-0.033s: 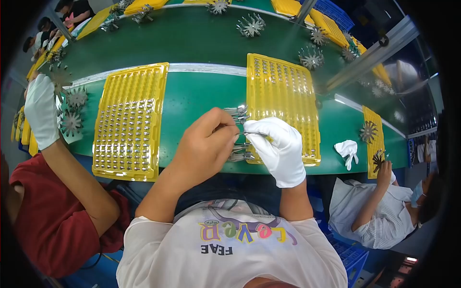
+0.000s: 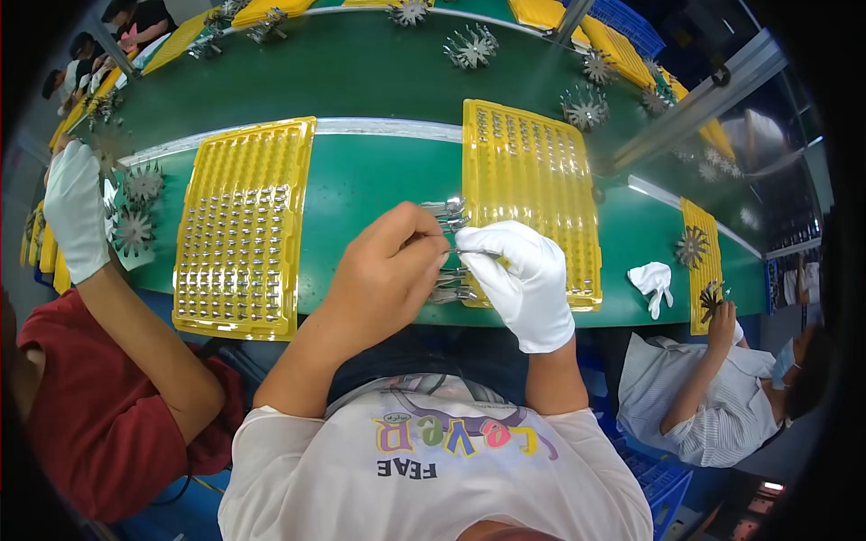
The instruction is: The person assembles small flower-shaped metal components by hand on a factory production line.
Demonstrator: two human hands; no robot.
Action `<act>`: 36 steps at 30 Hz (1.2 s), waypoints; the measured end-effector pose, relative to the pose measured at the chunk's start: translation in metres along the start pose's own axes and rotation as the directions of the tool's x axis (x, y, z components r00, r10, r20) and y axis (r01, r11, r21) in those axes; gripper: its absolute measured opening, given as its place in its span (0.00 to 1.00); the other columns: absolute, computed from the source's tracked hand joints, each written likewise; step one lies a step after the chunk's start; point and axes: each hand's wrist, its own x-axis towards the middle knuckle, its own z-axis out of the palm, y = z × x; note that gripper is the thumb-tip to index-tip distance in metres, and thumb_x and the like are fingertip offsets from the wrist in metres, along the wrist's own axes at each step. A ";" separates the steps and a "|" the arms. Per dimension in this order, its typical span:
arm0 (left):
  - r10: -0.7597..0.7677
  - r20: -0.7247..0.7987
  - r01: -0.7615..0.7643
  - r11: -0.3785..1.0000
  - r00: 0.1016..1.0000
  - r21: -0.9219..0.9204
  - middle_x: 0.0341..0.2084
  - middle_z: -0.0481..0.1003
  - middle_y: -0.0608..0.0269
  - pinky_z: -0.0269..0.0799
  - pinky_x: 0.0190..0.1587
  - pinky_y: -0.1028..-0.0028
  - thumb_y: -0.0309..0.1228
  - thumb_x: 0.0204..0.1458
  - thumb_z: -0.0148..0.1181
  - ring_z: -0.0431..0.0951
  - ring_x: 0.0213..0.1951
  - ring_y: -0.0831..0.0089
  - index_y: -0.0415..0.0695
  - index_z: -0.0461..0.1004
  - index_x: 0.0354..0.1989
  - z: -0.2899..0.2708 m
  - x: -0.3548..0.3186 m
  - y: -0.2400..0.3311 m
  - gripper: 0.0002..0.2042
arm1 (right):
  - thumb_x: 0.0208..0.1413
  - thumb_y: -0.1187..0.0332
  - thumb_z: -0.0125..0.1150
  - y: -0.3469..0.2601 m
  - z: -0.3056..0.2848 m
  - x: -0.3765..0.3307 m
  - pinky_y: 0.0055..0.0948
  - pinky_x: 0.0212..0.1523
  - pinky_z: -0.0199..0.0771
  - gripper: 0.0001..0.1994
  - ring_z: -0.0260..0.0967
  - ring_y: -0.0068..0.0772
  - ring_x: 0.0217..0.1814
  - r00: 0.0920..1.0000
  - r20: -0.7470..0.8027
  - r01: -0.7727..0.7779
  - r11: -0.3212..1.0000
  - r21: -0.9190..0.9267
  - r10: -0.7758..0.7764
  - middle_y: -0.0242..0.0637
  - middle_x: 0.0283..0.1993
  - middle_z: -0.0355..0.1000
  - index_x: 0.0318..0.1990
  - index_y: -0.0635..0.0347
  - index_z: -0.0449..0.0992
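My bare left hand (image 2: 379, 275) is closed, its fingertips pinched in front of my chest. Metal clips (image 2: 448, 211) stick out above and below its fingers; they look like the prongs of the spoked metal racks nearby, but the hand hides their base. My right hand (image 2: 523, 279), in a white glove, pinches a slim metal part (image 2: 474, 252) right against the left fingertips. Behind the right hand lies a yellow tray (image 2: 532, 194) with small metal parts in its far rows. A second yellow tray (image 2: 302, 171) at the left holds many small metal parts in its nearer rows.
Spoked metal racks (image 2: 470, 49) stand on the dark green belt (image 2: 361, 77) beyond the bench. A white glove (image 2: 651, 287) lies at the right. Co-workers sit on both sides; the left one's gloved hand (image 2: 77, 212) is raised near more racks. A metal post (image 2: 690, 104) slants at the right.
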 end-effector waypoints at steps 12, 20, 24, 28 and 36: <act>-0.112 0.052 0.114 0.993 0.992 -0.021 0.52 0.69 0.49 0.72 0.53 0.60 0.20 0.49 0.70 0.73 0.49 0.53 0.37 0.76 0.39 0.000 0.002 0.011 0.11 | 0.51 0.79 0.69 0.004 -0.004 0.014 0.34 0.41 0.80 0.05 0.83 0.41 0.40 0.998 -0.037 -0.041 0.993 0.114 0.045 0.42 0.38 0.82 0.36 0.64 0.82; -0.117 -0.070 0.120 0.992 0.991 0.037 0.47 0.73 0.52 0.74 0.46 0.63 0.19 0.48 0.68 0.77 0.43 0.56 0.38 0.78 0.39 -0.005 -0.001 -0.009 0.10 | 0.62 0.67 0.64 0.143 -0.028 0.060 0.38 0.51 0.79 0.09 0.81 0.46 0.45 0.968 -0.159 -0.228 0.943 -0.244 0.193 0.46 0.44 0.82 0.46 0.58 0.83; -0.125 -0.021 0.127 0.982 0.992 0.141 0.45 0.73 0.52 0.75 0.46 0.67 0.16 0.50 0.65 0.78 0.42 0.59 0.35 0.77 0.38 -0.016 -0.003 -0.014 0.08 | 0.60 0.66 0.59 0.199 -0.020 0.084 0.48 0.48 0.80 0.09 0.80 0.52 0.45 0.951 0.006 -0.182 0.575 -0.797 0.309 0.50 0.42 0.80 0.42 0.54 0.85; -0.127 -0.055 0.134 0.979 0.990 0.155 0.41 0.74 0.54 0.76 0.46 0.67 0.16 0.49 0.66 0.79 0.41 0.59 0.35 0.79 0.38 -0.018 -0.005 -0.013 0.08 | 0.59 0.66 0.58 0.220 0.000 0.091 0.50 0.46 0.81 0.10 0.80 0.55 0.42 0.923 0.047 -0.153 0.476 -0.866 0.382 0.51 0.41 0.80 0.39 0.57 0.85; -0.122 -0.141 0.133 0.989 0.983 0.072 0.39 0.76 0.59 0.71 0.41 0.64 0.19 0.49 0.67 0.79 0.38 0.61 0.39 0.80 0.38 -0.014 -0.005 -0.026 0.08 | 0.60 0.66 0.62 0.170 -0.016 0.080 0.47 0.46 0.81 0.08 0.80 0.52 0.40 0.990 0.045 -0.062 0.686 -0.725 0.136 0.48 0.41 0.81 0.40 0.59 0.82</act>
